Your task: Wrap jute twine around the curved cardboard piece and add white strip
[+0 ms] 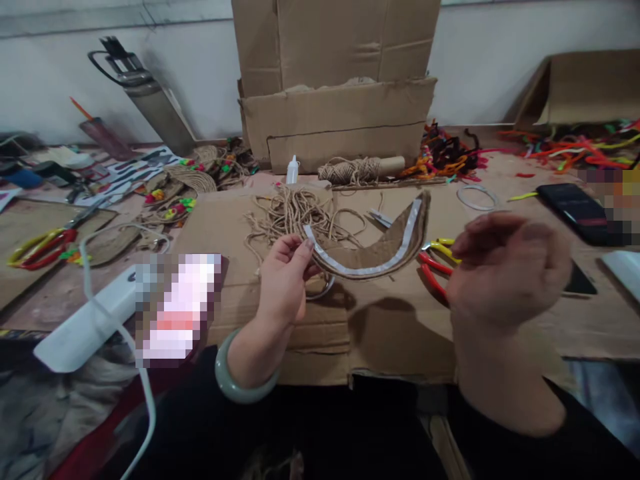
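Note:
Pinched at its left end by my left hand is a crescent-shaped cardboard piece. A white strip follows its outer curve, and the piece is lifted a little above the work surface. My right hand is raised to the right of the cardboard, apart from it. Its fingers look bent but are smeared by motion, so whether they hold anything is unclear. Red-and-yellow-handled pliers lie between the cardboard piece and my right hand. Behind the piece is a loose heap of jute twine.
A cardboard sheet covers the table's middle. At the back stand a white glue bottle, a twine roll and a cardboard box. Scissors, a white power strip and its cord lie left; a black phone lies right.

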Tool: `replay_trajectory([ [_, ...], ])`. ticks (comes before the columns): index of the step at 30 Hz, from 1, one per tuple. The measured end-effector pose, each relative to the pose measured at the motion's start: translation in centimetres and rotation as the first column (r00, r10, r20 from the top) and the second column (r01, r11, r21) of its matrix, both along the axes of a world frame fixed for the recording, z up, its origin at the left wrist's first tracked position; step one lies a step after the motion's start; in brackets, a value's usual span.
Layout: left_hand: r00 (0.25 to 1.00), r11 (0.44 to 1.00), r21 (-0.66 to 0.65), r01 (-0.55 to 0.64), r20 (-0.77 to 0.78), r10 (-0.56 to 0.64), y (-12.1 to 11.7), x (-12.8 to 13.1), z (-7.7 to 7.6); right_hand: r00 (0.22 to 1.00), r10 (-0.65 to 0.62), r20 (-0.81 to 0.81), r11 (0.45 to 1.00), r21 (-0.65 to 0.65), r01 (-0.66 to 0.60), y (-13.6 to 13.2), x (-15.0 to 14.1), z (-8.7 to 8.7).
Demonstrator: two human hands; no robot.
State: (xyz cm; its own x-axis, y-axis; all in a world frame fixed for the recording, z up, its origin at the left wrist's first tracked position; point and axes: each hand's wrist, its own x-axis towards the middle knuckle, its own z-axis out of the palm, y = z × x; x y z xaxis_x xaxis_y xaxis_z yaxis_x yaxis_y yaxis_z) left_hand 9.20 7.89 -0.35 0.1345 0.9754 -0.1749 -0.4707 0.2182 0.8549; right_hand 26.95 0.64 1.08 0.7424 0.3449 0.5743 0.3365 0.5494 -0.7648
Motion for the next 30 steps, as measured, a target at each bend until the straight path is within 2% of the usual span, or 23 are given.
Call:
replay_trajectory([
  [1,1.0,1.0,-0.011,0.023,0.006,-0.023,-0.1,0.1,0.1,0.996,0.015,0.086,0.999,-0.04,-0.012,-0.2,-0.5,-0.2],
  [3,0.999,0.999,-0.015,0.049,0.021,-0.049,-0.3,0.2,0.1,0.947,0.161,0.276,0.974,-0.202,-0.107,-0.4,-1.7,-0.6],
  [6,0.998,0.999,-0.006,0.053,0.03,-0.053,-0.4,0.3,0.1,0.75,0.401,0.526,0.892,-0.412,-0.187,-0.4,-3.0,-1.3],
  [8,0.998,0.998,-0.012,0.064,0.029,-0.063,-0.4,0.4,0.1,0.655,0.431,0.621,0.883,-0.439,-0.165,-0.1,-3.2,-1.6],
  [9,0.997,0.997,-0.018,0.071,0.032,-0.071,-0.4,0.4,0.2,0.642,0.427,0.637,0.884,-0.442,-0.149,0.1,-3.0,-1.7],
  [15,0.991,0.991,-0.011,0.134,0.005,-0.134,-0.9,0.6,-0.1,0.688,0.353,0.634,0.896,-0.44,-0.054,0.8,-1.9,-2.6],
  [19,0.989,0.987,0.092,0.133,-0.082,-0.126,-0.8,0.7,-0.8,0.711,0.353,0.608,0.889,-0.456,-0.051,1.2,-1.8,-3.0],
  [27,0.982,0.983,0.115,0.145,-0.136,-0.129,-0.2,0.7,-1.3,0.747,0.303,0.592,0.907,-0.419,-0.036,0.8,-2.0,-3.2],
  [30,0.981,0.983,0.132,0.131,-0.158,-0.11,-0.1,0.7,-1.4,0.837,0.316,0.448,0.9,-0.421,-0.115,0.2,-1.9,-2.5],
])
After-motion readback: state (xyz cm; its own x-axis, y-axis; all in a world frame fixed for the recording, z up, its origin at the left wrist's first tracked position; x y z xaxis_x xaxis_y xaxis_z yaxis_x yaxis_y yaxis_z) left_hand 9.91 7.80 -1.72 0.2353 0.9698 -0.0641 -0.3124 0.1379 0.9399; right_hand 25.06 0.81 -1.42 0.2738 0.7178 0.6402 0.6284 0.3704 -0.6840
